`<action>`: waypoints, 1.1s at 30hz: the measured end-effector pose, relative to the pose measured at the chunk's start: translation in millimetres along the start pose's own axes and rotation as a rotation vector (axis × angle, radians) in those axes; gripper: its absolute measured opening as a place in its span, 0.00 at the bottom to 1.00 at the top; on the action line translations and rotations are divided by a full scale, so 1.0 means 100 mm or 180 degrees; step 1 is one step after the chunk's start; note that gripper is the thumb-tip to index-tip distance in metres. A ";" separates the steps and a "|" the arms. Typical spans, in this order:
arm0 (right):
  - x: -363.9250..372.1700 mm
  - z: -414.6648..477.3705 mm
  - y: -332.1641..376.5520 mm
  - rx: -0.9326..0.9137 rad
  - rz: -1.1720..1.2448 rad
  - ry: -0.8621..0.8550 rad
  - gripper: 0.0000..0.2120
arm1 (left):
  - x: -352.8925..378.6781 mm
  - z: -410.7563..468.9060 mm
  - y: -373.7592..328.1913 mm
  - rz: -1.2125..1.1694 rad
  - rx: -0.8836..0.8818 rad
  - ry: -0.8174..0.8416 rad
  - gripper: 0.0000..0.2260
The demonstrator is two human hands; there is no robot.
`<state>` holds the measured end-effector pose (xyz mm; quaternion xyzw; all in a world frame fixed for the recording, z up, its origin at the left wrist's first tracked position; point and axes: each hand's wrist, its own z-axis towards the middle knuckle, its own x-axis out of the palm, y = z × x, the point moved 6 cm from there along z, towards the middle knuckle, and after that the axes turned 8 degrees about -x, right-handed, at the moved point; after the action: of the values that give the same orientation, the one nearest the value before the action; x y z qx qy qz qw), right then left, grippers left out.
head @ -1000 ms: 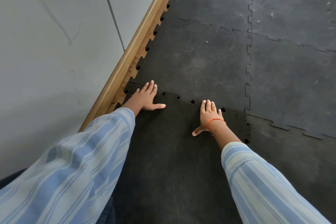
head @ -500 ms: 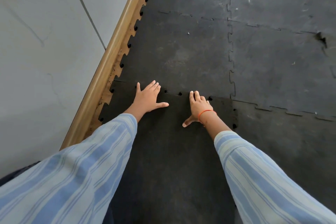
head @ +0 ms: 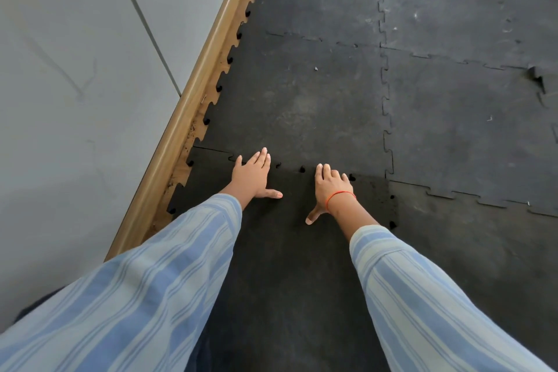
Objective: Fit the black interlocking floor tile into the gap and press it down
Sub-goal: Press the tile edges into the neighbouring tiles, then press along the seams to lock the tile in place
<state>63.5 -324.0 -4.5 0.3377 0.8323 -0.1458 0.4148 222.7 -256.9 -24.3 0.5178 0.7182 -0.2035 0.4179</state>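
Note:
The black interlocking floor tile (head: 290,251) lies under my arms, darker than the mats around it. Its far toothed edge meets the neighbouring grey mat (head: 302,106), and small dark holes still show along that seam and along its right edge. My left hand (head: 252,177) lies flat, palm down, fingers spread over the far seam near the tile's left part. My right hand (head: 329,187), with an orange band at the wrist, lies flat on the tile's far edge further right, thumb pointing back toward me.
A wooden skirting strip (head: 193,106) runs diagonally along the grey wall (head: 75,84) at left, with bare floor showing between it and the mats' teeth. More grey mats (head: 471,130) cover the floor right and ahead; one seam corner (head: 536,75) is lifted at far right.
Both hands have stayed flat on the tile's far edge; my left hand has shifted slightly along the seam. The view has tilted, showing more floor ahead.

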 end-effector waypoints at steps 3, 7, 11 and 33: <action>0.02 -0.03 -0.04 -0.0044 0.0076 -0.0082 0.67 | 0.05 0.01 0.00 -0.0032 0.0009 0.0077 0.49; 0.07 -0.08 0.02 0.0020 0.0049 -0.0147 0.66 | 0.10 -0.10 -0.07 -0.0080 0.0154 -0.0036 0.42; 0.22 -0.10 0.02 0.0056 0.0126 -0.0110 0.67 | 0.21 -0.22 -0.33 -0.0294 0.0465 -0.0019 0.39; 0.26 -0.23 -0.35 0.0168 0.0558 -0.0331 0.67 | -0.07 -0.14 -0.78 -0.0151 0.0578 0.0029 0.31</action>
<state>14.8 -326.2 -12.2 0.4121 0.7727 -0.1482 0.4596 146.2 -280.4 -21.8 0.5374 0.7107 -0.2753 0.3610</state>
